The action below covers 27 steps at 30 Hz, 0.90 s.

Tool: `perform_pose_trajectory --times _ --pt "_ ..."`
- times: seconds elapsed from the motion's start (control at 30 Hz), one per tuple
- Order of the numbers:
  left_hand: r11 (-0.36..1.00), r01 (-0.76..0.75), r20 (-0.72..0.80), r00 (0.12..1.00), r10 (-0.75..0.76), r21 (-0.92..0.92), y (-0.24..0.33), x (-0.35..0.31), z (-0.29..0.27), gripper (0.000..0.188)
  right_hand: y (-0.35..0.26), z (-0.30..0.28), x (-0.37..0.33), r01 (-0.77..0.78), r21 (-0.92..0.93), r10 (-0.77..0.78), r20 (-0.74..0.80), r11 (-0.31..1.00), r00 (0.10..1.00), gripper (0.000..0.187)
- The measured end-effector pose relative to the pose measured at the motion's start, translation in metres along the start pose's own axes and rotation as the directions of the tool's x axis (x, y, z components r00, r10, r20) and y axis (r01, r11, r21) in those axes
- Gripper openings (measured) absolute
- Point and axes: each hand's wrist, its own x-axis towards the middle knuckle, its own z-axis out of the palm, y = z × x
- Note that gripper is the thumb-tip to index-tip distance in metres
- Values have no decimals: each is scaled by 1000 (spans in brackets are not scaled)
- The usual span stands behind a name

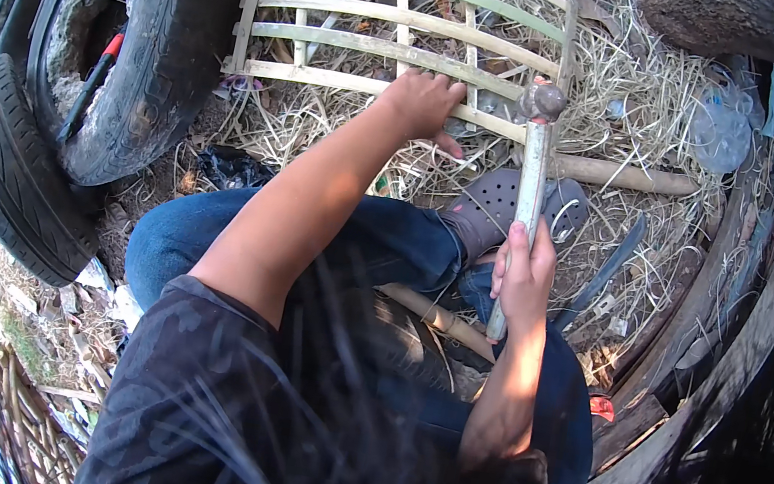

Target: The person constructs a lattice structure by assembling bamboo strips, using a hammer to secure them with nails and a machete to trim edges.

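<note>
A lattice of split bamboo strips [417,19] lies on the straw-covered ground before me. My left hand [424,106] is closed over its near edge, fingers on top and thumb below. In my right hand [526,269] is a hammer [533,174], gripped by the lower part of its pale handle. The handle points away from me, and the rounded metal head lies in line with the lattice's near right corner. Whether the head touches the bamboo I cannot tell. A purple-grey clog [494,203] on my foot is just beyond my right hand.
Old tyres [172,36] are stacked at the left, with a red-and-black handled tool [97,80] in one. To the right lie a long blade [605,272], a bamboo pole [625,175], plastic bags [722,128] and a curved wooden edge [745,349]. Another bamboo piece [440,319] lies by my legs.
</note>
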Motion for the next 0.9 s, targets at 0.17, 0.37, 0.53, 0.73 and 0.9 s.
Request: perform_pose_trajectory --times 0.17,0.37,0.53,0.73,0.9 --pt "971 -79 -24 997 76 -228 -27 11 3 69 6 -16 5 -48 100 56 -80 994 995 26" --pt "963 -84 -134 990 51 -256 -27 22 5 64 11 -34 7 -59 147 76 -110 987 991 27" --pt "982 3 -167 985 -35 -188 -27 24 6 64 11 -32 12 -59 146 73 -93 987 993 26" --pt "986 54 -106 992 -71 -158 -19 27 2 65 16 -33 15 -94 160 106 -70 983 992 27" --pt "973 -86 -37 996 80 -214 -30 25 -3 63 30 -36 20 -69 55 74 -101 996 992 31"
